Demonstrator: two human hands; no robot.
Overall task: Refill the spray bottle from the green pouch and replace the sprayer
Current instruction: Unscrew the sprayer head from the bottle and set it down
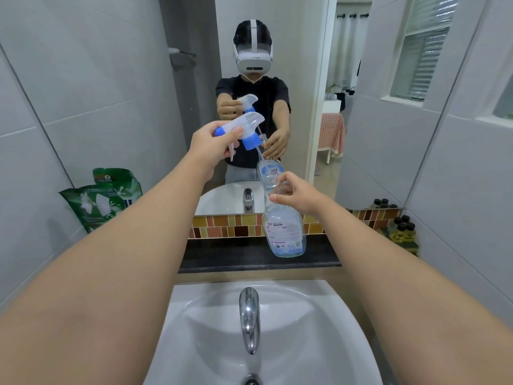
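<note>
My left hand (212,144) grips the white and blue trigger sprayer (244,126), lifted above and left of the bottle; its thin dip tube slants down towards the bottle's open neck. The clear spray bottle (284,232) stands on the dark ledge (222,259) behind the sink, nearly empty, with a little liquid at its bottom. My right hand (294,193) holds the bottle around its neck. The green pouch (97,198) leans upright against the left wall, apart from both hands.
A white sink (319,315) with a chrome tap (249,318) lies directly below my arms. A mirror (361,107) above a tiled strip reflects a person and the sprayer. Several small dark-capped bottles (402,229) stand at the ledge's right end.
</note>
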